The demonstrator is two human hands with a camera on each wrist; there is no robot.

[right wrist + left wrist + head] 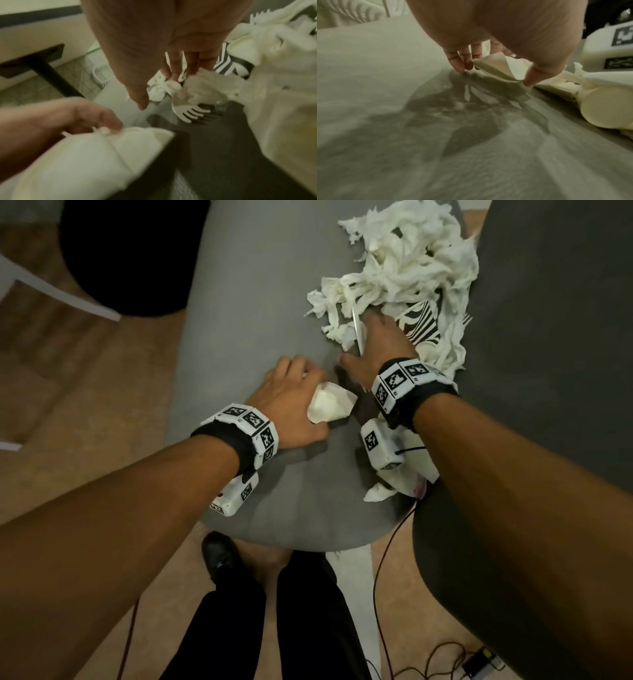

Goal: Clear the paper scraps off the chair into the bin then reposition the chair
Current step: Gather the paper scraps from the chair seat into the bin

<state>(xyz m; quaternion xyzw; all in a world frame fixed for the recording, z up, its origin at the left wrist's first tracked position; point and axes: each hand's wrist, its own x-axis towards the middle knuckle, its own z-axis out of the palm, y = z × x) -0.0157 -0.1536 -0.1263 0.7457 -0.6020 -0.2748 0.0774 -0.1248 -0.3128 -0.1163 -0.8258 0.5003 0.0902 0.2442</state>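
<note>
Seen from the head camera, a grey upholstered chair seat filled the middle of the frame, with its darker backrest running down the right side. A large heap of torn white paper scraps lay in the upper right of the seat, against the backrest, with a black-and-white striped piece tucked into its lower edge.

The left hand, just left of centre, grasped a folded white paper scrap between thumb and curled fingers; in the left wrist view the same scrap sat pinched under the thumb while the fingertips touched the seat fabric.

The right hand, just right of centre, reached into the lower edge of the heap. In the right wrist view its fingers pressed into the crumpled scraps, and a white plastic fork lay just below them; the picture was blurred, so whether the hand was clenched around anything could not be told.

A smaller scrap lay near the front edge of the seat, under the right forearm (both wrists wore bands with black-and-white markers). A round black object, possibly the bin, stood on the floor in the upper left.
</note>
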